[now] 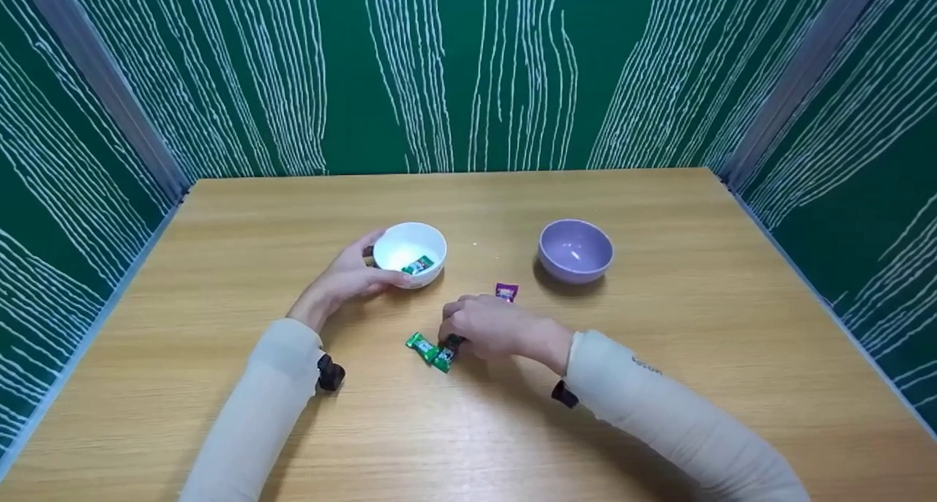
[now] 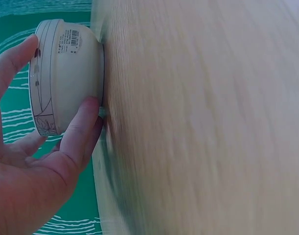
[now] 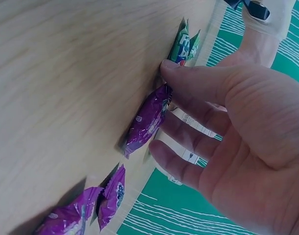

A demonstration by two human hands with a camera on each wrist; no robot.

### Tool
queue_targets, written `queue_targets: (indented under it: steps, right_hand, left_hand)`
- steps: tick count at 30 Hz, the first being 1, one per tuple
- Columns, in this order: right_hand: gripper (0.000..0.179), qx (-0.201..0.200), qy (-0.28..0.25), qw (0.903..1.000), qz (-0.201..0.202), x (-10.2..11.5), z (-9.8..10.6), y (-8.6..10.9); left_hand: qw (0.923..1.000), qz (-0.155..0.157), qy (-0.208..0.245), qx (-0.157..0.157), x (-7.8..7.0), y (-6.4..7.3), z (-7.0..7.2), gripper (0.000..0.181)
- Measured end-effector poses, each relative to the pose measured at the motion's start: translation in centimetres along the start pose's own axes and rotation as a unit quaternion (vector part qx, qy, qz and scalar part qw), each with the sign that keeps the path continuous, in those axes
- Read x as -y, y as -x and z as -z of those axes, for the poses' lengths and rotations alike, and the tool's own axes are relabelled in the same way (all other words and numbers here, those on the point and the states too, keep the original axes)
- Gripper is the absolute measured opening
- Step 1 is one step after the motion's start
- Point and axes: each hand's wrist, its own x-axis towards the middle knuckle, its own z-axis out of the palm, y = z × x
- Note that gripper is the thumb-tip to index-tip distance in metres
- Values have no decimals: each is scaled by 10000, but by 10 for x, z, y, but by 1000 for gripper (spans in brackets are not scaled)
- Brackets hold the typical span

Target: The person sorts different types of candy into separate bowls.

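In the head view my left hand (image 1: 359,271) grips a white bowl (image 1: 408,240), thumb at the near side and fingers round the left side. A green-wrapped candy (image 1: 418,265) lies inside it. The left wrist view shows the bowl's printed outer wall (image 2: 73,81) between thumb and fingers. My right hand (image 1: 492,325) reaches down with bent fingers at two green candies (image 1: 443,359) on the table. In the right wrist view its thumb tip touches or overlaps a green candy (image 3: 179,49), beside a purple candy (image 3: 148,117). Whether it pinches one is hidden.
A purple bowl (image 1: 575,252) stands at the right, beyond the right hand. Another purple candy (image 1: 506,291) lies just past that hand; the right wrist view shows two more purple candies (image 3: 111,196) nearby. Green, white-streaked walls (image 1: 505,70) border the wooden table (image 1: 293,216).
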Motion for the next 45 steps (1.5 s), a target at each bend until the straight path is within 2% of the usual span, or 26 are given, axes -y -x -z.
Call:
queue_targets:
  steps: [9, 25, 30, 36, 41, 45]
  right_hand:
    - [25, -171, -148, 9992, 326, -1, 0, 0]
    - [22, -382, -491, 9970, 469, -9, 30, -1]
    - [28, -251, -774, 9964, 256, -13, 41, -2]
    - [26, -356, -903, 9950, 249, -16, 49, -3]
    - [26, -352, -1056, 9937, 140, -18, 52, -6]
    - [26, -457, -1102, 9927, 199, -19, 56, -9]
  left_hand:
    - [10000, 92, 19, -13, 4, 1, -2, 110]
    - [10000, 59, 35, -19, -2, 1, -1, 114]
    - [10000, 54, 9, -40, -2, 0, 0, 115]
    - [10000, 91, 23, -17, -3, 2, 0, 111]
    - [9998, 97, 142, 28, -4, 3, -1, 114]
    - [9992, 102, 367, 81, -4, 3, 0, 118]
